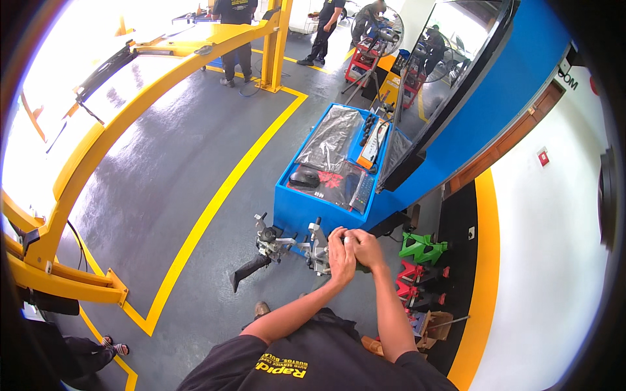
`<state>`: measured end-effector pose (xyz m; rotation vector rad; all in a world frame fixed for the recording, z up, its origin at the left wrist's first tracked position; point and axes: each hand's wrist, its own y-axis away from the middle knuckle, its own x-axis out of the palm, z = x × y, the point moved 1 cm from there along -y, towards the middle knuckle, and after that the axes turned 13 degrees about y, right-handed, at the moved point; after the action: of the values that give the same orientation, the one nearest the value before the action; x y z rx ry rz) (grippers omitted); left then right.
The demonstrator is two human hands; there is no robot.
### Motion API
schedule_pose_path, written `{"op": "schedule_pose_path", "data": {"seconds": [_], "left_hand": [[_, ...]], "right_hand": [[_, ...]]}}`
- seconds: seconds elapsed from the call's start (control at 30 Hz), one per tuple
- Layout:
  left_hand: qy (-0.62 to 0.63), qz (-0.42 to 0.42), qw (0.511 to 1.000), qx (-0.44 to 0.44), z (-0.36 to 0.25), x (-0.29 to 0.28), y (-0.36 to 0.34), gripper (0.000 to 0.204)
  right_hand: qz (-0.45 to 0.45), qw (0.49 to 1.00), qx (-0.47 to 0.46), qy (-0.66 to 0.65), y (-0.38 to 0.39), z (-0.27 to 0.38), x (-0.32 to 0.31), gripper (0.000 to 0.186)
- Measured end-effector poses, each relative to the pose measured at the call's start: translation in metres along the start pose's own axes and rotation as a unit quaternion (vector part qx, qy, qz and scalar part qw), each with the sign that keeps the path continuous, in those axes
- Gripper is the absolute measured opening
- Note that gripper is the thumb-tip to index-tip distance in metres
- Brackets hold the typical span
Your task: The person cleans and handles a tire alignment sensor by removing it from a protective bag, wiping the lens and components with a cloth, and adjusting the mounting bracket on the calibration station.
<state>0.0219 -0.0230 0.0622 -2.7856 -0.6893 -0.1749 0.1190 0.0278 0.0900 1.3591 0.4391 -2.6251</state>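
My left hand [342,258] and my right hand [367,250] meet in front of the blue cabinet [300,210], near its lower right front. Both have their fingers bent and pressed close together. A small dark bit shows between them, but what they hold, if anything, is hidden. Just left of my left hand is a silver metal clamp [318,245] with black knobs, at the cabinet's front. Further left sits a second metal clamp [268,236], with a black piece [249,272] sticking down from it.
On the cabinet top lie a plastic-covered keyboard [360,191], a black mouse [304,178] and a power strip [373,144]. A screen [450,85] stands behind. Green [422,248] and red jack stands [409,274] line the right wall. A yellow lift [98,140] rises left; several people stand about.
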Motion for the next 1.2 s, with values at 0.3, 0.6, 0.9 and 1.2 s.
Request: {"op": "schedule_pose_path", "data": {"seconds": [0.3, 0.6, 0.9, 1.2], "left_hand": [[-0.074, 0.125, 0.989, -0.027, -0.005, -0.007, -0.028, 0.027], [0.06, 0.078, 0.99, -0.105, 0.009, -0.013, -0.03, 0.042], [0.304, 0.128, 0.918, -0.221, 0.026, -0.026, -0.025, 0.046], [0.122, 0.197, 0.959, -0.166, 0.016, -0.028, -0.03, 0.035]], "right_hand": [[-0.05, 0.995, 0.081, -0.013, 0.026, -0.016, 0.048, 0.038], [0.021, 0.998, -0.045, 0.023, 0.012, -0.001, -0.001, 0.04], [0.18, 0.948, -0.166, 0.202, 0.005, 0.007, -0.022, 0.079], [0.095, 0.962, -0.149, 0.21, 0.009, 0.001, 0.009, 0.063]]}}
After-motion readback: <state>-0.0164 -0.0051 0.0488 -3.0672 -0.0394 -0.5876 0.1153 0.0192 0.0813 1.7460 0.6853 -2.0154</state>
